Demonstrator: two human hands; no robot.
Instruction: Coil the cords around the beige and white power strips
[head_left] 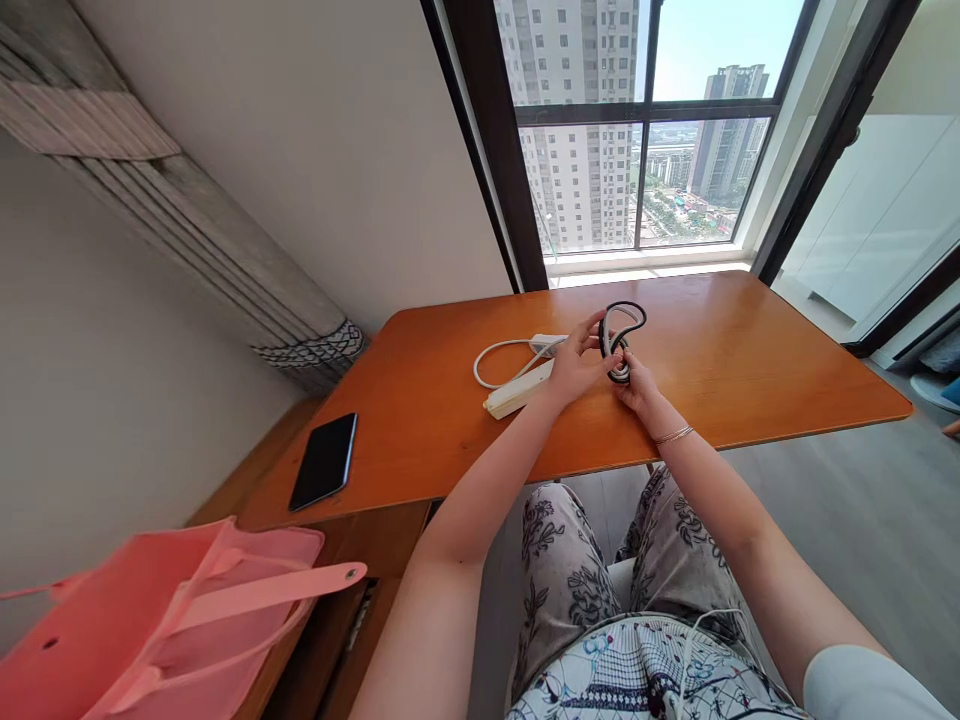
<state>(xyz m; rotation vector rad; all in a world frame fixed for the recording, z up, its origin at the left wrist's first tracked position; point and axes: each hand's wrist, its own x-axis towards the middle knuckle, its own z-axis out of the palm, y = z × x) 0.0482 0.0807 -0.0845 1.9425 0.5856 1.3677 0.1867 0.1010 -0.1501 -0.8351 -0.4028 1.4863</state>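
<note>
Both my hands meet over the middle of the orange wooden table (750, 350). My left hand (576, 362) pinches a black cable (628, 312) that loops up above my fingers. My right hand (637, 385) is closed on the lower coiled part of the same cable, close to the table top. A white power strip (517, 392) lies just left of my left hand, its white cord (491, 352) curving away behind it.
A black phone (325, 460) lies flat near the table's left front corner. A pink tote bag (161, 610) stands at the lower left. A folded grey curtain (225, 260) hangs along the left wall. A window is behind the table.
</note>
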